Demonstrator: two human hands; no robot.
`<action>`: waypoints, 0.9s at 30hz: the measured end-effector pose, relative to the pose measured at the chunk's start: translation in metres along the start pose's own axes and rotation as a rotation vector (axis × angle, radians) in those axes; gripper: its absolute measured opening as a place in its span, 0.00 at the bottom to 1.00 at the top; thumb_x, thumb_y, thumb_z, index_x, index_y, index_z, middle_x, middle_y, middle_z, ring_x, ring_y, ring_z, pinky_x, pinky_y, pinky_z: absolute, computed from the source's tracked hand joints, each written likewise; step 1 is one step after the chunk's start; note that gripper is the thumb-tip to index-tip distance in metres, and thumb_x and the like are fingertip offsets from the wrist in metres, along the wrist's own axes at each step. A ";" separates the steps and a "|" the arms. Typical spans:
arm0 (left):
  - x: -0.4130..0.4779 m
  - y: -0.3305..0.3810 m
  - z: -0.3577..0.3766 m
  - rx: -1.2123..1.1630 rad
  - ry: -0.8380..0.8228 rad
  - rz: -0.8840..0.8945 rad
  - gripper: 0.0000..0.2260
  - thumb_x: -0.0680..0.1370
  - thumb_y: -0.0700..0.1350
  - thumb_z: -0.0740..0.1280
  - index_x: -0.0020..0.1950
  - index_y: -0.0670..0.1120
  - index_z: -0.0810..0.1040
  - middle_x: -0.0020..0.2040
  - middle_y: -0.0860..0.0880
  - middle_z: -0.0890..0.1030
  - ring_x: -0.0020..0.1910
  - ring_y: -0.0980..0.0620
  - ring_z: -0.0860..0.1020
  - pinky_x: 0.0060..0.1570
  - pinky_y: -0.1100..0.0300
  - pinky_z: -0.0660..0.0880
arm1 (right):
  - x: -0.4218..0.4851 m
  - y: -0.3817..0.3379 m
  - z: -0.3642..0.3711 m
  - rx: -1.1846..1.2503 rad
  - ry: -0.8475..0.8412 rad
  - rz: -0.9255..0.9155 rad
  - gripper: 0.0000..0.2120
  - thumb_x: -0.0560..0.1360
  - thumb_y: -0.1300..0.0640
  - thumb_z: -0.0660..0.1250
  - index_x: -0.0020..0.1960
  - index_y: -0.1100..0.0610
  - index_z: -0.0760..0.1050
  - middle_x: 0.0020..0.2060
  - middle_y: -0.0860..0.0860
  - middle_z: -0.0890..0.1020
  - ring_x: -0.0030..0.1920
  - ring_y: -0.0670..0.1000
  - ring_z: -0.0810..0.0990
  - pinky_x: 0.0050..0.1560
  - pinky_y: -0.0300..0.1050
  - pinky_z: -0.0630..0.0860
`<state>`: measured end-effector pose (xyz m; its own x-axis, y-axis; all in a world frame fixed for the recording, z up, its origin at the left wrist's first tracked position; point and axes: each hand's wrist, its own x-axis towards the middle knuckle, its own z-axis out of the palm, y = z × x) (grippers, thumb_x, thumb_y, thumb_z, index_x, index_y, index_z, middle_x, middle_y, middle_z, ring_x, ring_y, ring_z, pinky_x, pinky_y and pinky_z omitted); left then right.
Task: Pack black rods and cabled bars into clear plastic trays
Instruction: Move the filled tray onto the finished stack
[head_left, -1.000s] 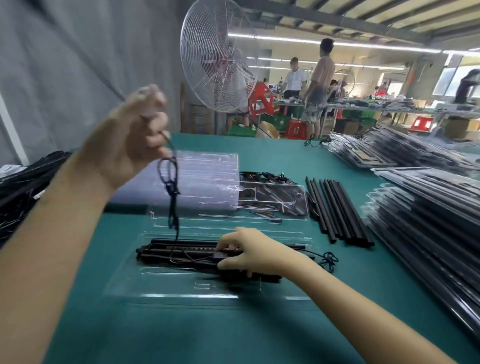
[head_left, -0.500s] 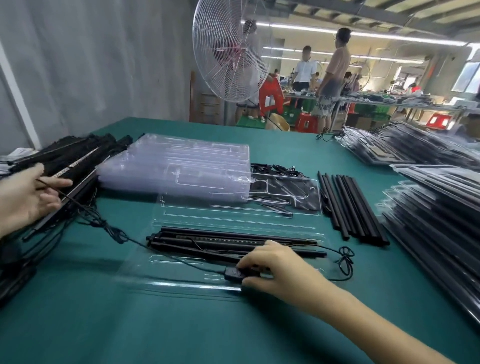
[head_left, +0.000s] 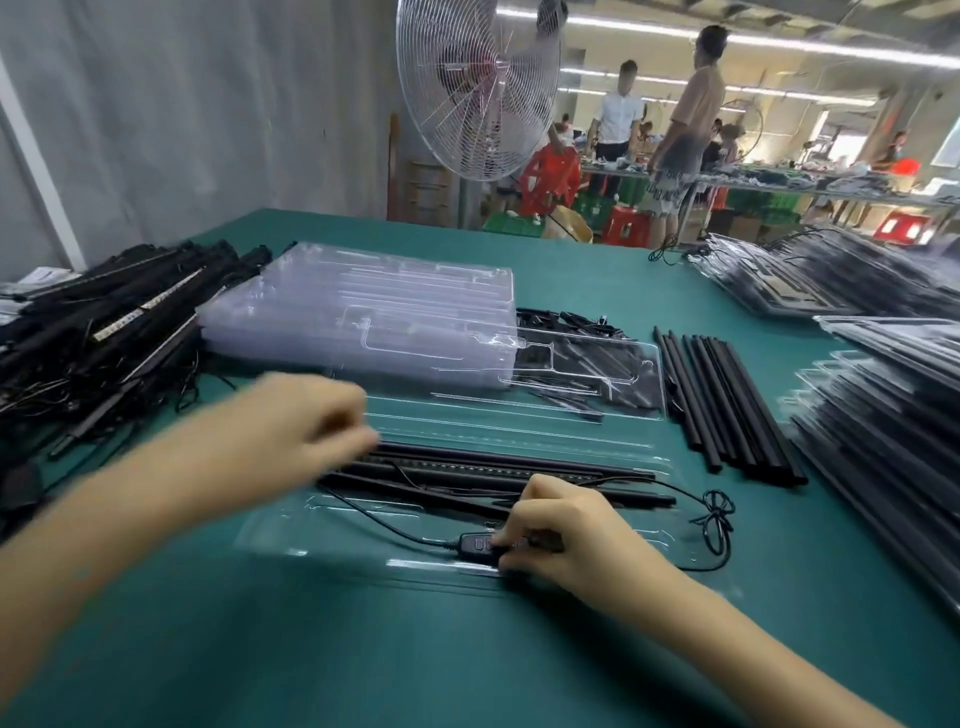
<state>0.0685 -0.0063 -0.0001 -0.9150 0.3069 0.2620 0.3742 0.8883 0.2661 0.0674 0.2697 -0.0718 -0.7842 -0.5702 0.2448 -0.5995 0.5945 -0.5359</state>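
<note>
Green table (head_left: 363, 649), busy workshop behind. Right hand (head_left: 558, 530) pinches the inline switch (head_left: 475, 545) of a cable, low in the near channel of the clear tray (head_left: 332, 535). Just beyond its knuckles the cabled bars (head_left: 493, 462) lie in the tray, long axis left to right. Left hand (head_left: 306, 421) is blurred, fingers curled at the bars' left end; whether it grips anything cannot be told. Black rods (head_left: 727, 405) lie right of the tray, pointing away from the body, nearer the right hand.

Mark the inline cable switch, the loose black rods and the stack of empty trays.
inline cable switch (head_left: 474, 544), head view, its exposed left end.
loose black rods (head_left: 722, 405), head view, middle of the row.
stack of empty trays (head_left: 363, 312), head view, top tray's centre.
</note>
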 end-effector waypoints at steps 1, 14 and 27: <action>0.001 0.019 0.013 -0.058 -0.097 0.118 0.09 0.74 0.59 0.62 0.39 0.56 0.73 0.37 0.61 0.77 0.36 0.61 0.75 0.37 0.63 0.72 | 0.000 0.000 0.000 0.008 0.009 0.001 0.05 0.70 0.58 0.74 0.45 0.57 0.83 0.40 0.48 0.75 0.40 0.44 0.76 0.43 0.32 0.72; 0.024 0.038 0.087 -0.335 -0.370 0.204 0.07 0.74 0.51 0.71 0.40 0.60 0.75 0.37 0.61 0.77 0.40 0.63 0.75 0.43 0.64 0.73 | 0.000 -0.002 0.003 0.020 -0.028 0.058 0.04 0.70 0.57 0.73 0.42 0.55 0.80 0.35 0.42 0.68 0.37 0.36 0.70 0.38 0.28 0.64; 0.028 0.045 0.085 -0.251 -0.456 0.121 0.09 0.73 0.52 0.72 0.36 0.58 0.73 0.38 0.57 0.78 0.36 0.63 0.75 0.37 0.64 0.74 | -0.011 -0.009 -0.012 -0.134 -0.161 0.013 0.12 0.76 0.62 0.64 0.55 0.51 0.82 0.45 0.48 0.82 0.47 0.44 0.74 0.47 0.29 0.67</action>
<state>0.0473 0.0715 -0.0599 -0.8150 0.5690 -0.1098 0.4546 0.7453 0.4877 0.0794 0.2779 -0.0602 -0.7628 -0.6387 0.1006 -0.6139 0.6665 -0.4229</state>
